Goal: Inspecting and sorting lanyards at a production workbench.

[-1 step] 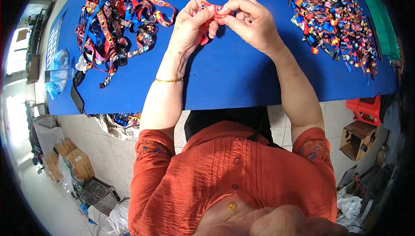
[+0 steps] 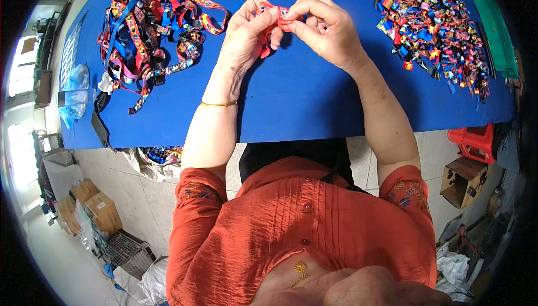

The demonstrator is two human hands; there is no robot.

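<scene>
Both hands pinch one small red patterned ribbon strip (image 2: 273,25) over the far middle of the blue table (image 2: 302,99). Left hand (image 2: 246,34) grips its left end, right hand (image 2: 328,29) its right end. Loose colourful ribbons (image 2: 151,31) lie far left, folded ribbon pieces (image 2: 431,20) far right.

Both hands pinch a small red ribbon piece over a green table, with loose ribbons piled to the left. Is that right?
Not quite: the head view shows the table is blue, not green. The rest holds: the left hand and right hand pinch a small red ribbon piece, with loose ribbons piled to the left.
</scene>
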